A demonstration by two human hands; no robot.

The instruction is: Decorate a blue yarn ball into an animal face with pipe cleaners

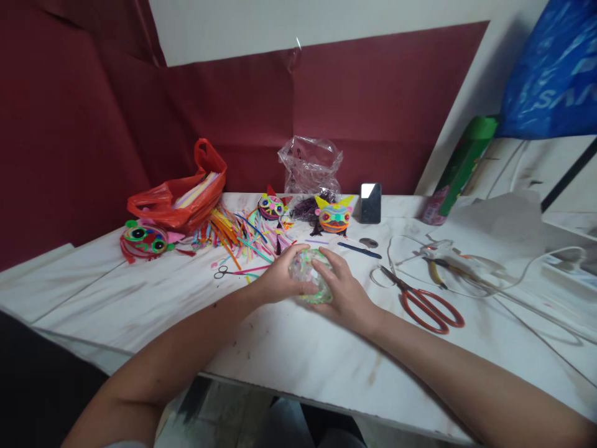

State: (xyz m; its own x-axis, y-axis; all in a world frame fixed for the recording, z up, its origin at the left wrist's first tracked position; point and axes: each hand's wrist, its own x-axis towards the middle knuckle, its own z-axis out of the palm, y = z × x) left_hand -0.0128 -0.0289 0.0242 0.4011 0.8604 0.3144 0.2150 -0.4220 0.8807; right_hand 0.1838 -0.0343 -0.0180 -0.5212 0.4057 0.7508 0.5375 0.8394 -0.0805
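Observation:
Between my two hands, a little above the table's front half, is a clear round ball [308,269] with green and other coloured bits showing on it. My left hand [282,274] wraps its left side, thumb across the front. On the right side my right hand [342,283] curls around it with fingers over the top. Small scissors [221,272] lie left of my hands. To the right lie large orange-handled scissors [424,302]. Behind the ball sit a colourful animal head with yellow ears [334,214] and a smaller one with red ears [271,206].
A third animal head [144,241] sits at left beside a red plastic bag [177,199] and loose pipe cleaners [228,230]. A clear bag [311,165], phone [370,203] and dark stick [359,250] lie behind. Pliers [438,274], cables and a green can [461,168] are at right.

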